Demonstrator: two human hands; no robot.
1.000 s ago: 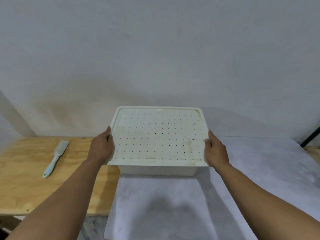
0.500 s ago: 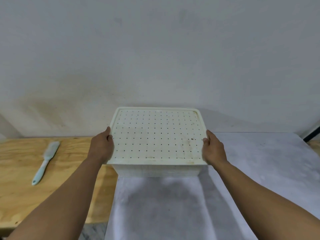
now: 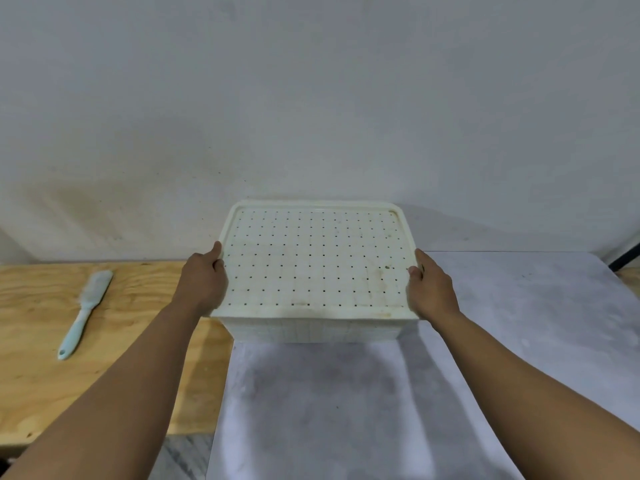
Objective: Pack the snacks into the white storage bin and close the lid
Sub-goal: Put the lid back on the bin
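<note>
The white storage bin stands at the back of the table against the wall, on a grey cloth. Its perforated white lid lies flat on top and covers it, so the inside is hidden. My left hand grips the lid's left edge, thumb on top and fingers curled under the rim. My right hand grips the right edge the same way. No snacks are in sight.
A pale blue brush lies on the bare plywood table to the left. The grey cloth covers the table's middle and right. A plain wall rises right behind the bin. A dark rod leans at the far right.
Both hands keep the same hold on the lid's edges. The bin's front wall shows more below the lid now, and the view has shifted slightly.
</note>
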